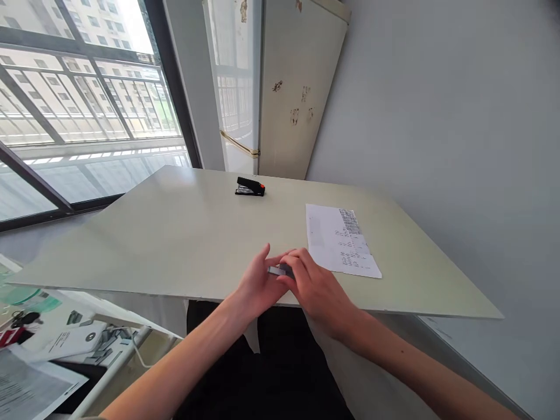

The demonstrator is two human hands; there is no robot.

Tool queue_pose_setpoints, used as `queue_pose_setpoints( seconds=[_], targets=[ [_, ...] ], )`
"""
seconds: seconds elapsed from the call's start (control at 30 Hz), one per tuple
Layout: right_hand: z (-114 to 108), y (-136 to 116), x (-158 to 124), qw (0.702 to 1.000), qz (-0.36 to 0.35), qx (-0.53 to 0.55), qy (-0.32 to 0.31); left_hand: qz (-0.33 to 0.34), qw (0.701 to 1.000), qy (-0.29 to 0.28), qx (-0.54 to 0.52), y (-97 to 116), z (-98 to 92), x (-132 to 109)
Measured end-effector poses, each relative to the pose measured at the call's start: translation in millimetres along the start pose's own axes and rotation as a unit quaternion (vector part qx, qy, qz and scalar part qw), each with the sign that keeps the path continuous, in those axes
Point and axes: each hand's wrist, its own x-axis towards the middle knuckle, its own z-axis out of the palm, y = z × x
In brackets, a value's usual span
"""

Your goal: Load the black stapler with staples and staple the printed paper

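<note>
Just over the table's near edge, my two hands meet around a small grey box-like piece (276,270). My left hand (256,286) cradles it from the left, palm turned up and thumb raised apart from it. The bent fingers of my right hand (312,286) close over its right end and cover much of it, so its exact kind cannot be made out. Farther back on the table stands a black stapler (250,186) with a red spot at its right end. Beyond my right hand lies a sheet of paper (324,239) with writing or print on its right side.
The pale table (175,233) has its near edge against my lap. Behind it stands a worn white refrigerator (293,87), with a window (87,87) at the left. Lower left, a shelf holds papers (32,385), a white box (72,341) and a greenish plastic container (35,300).
</note>
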Motion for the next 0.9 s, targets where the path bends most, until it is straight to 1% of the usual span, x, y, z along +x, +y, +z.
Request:
queue_pose_setpoints(
  seconds=[0.1,0.17,0.23,0.3,0.37,0.43,0.47,0.5,0.53,0.57,0.6,0.67,0.73,0.8,0.87,0.9],
  targets=[
    [10,-12,10,0.999,-0.032,-0.014,-0.021,0.040,0.998,0.043,-0.029,0,-11.2,-12],
    [11,-16,14,0.999,-0.042,-0.012,-0.022,0.065,0.994,0.070,-0.047,0,-20.8,-17],
    [7,-19,16,0.998,-0.053,0.010,-0.017,0.079,0.991,0.084,-0.063,-1,-27.4,-23],
    [0,-23,15,0.997,-0.070,0.037,-0.015,0.082,0.989,0.082,-0.086,-2,-31.1,-30],
    [-8,-24,10,0.995,-0.091,0.044,-0.025,0.078,0.987,0.084,-0.117,0,-35.7,-42],
    [-13,-19,0,0.992,-0.111,0.033,-0.045,0.081,0.983,0.096,-0.131,6,-45.9,-60],
    [-14,-13,-7,0.991,-0.119,0.030,-0.059,0.096,0.982,0.115,-0.116,11,-54.2,-71],
    [-14,-5,-15,0.989,-0.124,0.032,-0.073,0.117,0.979,0.143,-0.088,16,-64.6,-84],
    [-13,4,-24,0.989,-0.121,0.032,-0.084,0.148,0.971,0.183,-0.049,21,-77.1,-98],
    [-12,14,-32,0.989,-0.112,0.027,-0.087,0.182,0.954,0.237,0.001,27,-91.1,-114],
    [-10,25,-41,0.992,-0.100,0.021,-0.076,0.207,0.938,0.278,0.021,31,-106.4,-130],
    [-8,45,-59,0.996,-0.066,0.006,-0.059,0.232,0.909,0.342,0.043,38,-139.0,-163],
    [-10,61,-75,1.000,0.005,-0.006,-0.028,0.249,0.873,0.413,0.079,40,-172.5,-194],
    [-16,73,-90,0.994,0.105,-0.030,-0.003,0.250,0.827,0.487,0.127,40,-204.8,-220],
    [-22,81,-102,0.981,0.183,-0.055,0.027,0.239,0.774,0.554,0.190,41,-233.8,-238],
    [-24,85,-107,0.977,0.198,-0.067,0.041,0.234,0.745,0.581,0.228,43,-246.6,-244]
  ],
)
